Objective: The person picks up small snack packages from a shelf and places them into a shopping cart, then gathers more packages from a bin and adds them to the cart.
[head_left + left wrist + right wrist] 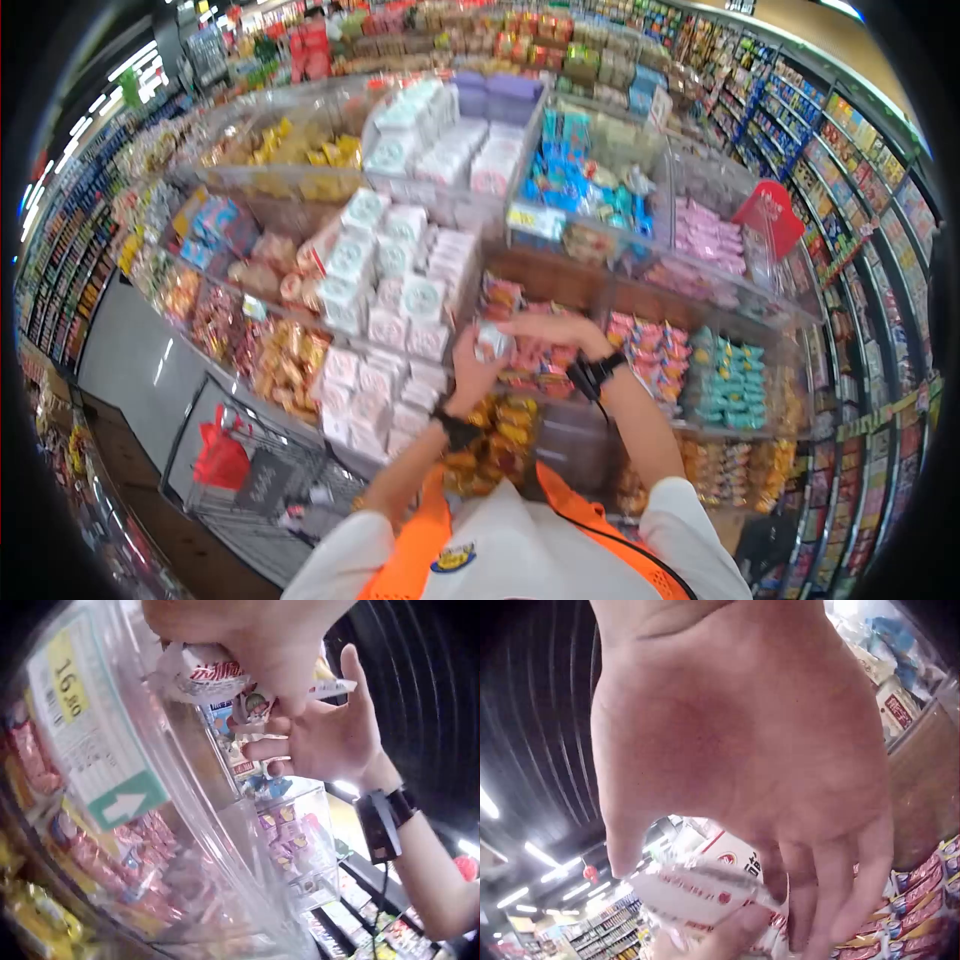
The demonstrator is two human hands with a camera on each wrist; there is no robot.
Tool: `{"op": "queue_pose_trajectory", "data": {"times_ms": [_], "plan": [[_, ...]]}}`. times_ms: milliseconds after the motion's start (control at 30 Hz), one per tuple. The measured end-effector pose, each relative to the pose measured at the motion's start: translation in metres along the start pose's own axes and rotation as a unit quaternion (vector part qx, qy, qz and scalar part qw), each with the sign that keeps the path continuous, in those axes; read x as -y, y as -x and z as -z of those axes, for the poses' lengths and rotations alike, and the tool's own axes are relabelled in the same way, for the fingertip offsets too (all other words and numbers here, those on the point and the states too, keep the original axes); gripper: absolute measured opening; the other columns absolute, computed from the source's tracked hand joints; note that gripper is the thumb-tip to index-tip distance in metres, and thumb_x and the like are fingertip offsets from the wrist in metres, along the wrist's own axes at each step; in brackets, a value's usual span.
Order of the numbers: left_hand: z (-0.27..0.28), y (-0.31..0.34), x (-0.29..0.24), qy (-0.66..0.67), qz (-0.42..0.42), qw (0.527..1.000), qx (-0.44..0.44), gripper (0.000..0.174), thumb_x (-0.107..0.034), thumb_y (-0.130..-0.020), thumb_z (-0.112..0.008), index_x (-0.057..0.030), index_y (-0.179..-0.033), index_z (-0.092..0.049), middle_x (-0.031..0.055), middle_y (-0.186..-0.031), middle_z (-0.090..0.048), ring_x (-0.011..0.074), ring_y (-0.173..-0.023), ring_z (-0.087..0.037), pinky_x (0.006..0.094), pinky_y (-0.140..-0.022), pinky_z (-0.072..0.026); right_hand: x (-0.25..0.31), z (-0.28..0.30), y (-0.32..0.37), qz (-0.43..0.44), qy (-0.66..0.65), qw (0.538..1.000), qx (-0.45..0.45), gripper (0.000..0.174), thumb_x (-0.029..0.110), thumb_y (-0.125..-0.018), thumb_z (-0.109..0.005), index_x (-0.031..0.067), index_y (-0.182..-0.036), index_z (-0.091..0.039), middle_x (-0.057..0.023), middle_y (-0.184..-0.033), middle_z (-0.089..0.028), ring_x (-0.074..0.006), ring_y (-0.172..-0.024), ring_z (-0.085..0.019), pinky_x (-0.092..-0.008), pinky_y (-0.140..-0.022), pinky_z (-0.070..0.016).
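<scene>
My left hand, the nearer one, pinches the small white plastic packet with red lettering, which lies just beside the loosely extended fingers of my right hand, touching or not I cannot tell.

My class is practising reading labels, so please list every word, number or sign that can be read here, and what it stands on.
"16.80": the price tag.
White arrow, no words: the same tag's green band.
Too blurred or small to read: the tag's fine print; lettering on the wrapped packet, cart panel, shirt badge and red sign.
</scene>
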State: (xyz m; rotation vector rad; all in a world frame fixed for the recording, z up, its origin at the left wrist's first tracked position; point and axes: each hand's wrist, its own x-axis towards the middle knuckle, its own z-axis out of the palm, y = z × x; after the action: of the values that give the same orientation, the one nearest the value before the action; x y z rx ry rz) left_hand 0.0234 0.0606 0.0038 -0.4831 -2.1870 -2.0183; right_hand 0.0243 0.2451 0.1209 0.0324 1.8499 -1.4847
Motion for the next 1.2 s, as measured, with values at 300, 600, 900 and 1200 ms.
{"op": "queue_pose_trajectory", "data": {"times_ms": [300, 600, 900, 1200], "plan": [[-0.013, -0.028, -0.004, -0.094, -0.167, 0.981, 0.021, 0.056, -0.008, -0.08, -0.075, 0.0011, -0.129, -0.049, 0.0186, -0.121, -0.055, 0.0313, -0.112, -0.056, 0.0385, -0.095, -0.0452, -0.048, 0.021, 0.015, 0.109, 0.18, 0.907, -0.365, 0.059, 0.051, -0.087, -0.059, -0.0021, -0.113, -0.06, -0.0227, -0.1, -0.068, -0.0348, -0.091, -0.068, -0.041, -0.08, -0.0517], [-0.012, -0.016, -0.005, -0.182, -0.157, 0.971, 0.011, 0.044, -0.005, -0.079, -0.067, -0.0024, -0.12, -0.052, 0.0198, -0.108, -0.056, 0.04, -0.098, -0.058, 0.0425, -0.082, -0.049, -0.068, 0.056, -0.027, -0.029, 0.238, 0.851, -0.468, 0.06, 0.047, -0.083, -0.063, 0.0003, -0.117, -0.05, -0.0292, -0.102, -0.067, -0.0459, -0.1, -0.064, -0.0477, -0.087, -0.0506], [-0.013, -0.025, 0.001, -0.203, -0.122, 0.971, -0.001, 0.037, -0.004, -0.079, -0.065, -0.0047, -0.115, -0.056, 0.0178, -0.112, -0.058, 0.0407, -0.099, -0.06, 0.0454, -0.08, -0.0511, -0.185, 0.125, -0.137, 0.141, 0.159, 0.842, -0.496, 0.036, 0.013, -0.081, -0.07, 0.0025, -0.111, -0.053, -0.014, -0.094, -0.063, -0.0228, -0.083, -0.063, -0.0346, -0.075, -0.0498], [-0.017, -0.028, -0.005, -0.221, -0.08, 0.972, -0.008, 0.042, -0.01, -0.084, -0.063, -0.0055, -0.123, -0.05, 0.0215, -0.112, -0.059, 0.0433, -0.097, -0.06, 0.0477, -0.079, -0.05, -0.15, 0.09, -0.111, -0.042, 0.248, 0.767, -0.59, 0.046, 0.021, -0.082, -0.069, 0.004, -0.116, -0.045, -0.0219, -0.112, -0.06, -0.042, -0.104, -0.06, -0.0496, -0.087, -0.05]]}}
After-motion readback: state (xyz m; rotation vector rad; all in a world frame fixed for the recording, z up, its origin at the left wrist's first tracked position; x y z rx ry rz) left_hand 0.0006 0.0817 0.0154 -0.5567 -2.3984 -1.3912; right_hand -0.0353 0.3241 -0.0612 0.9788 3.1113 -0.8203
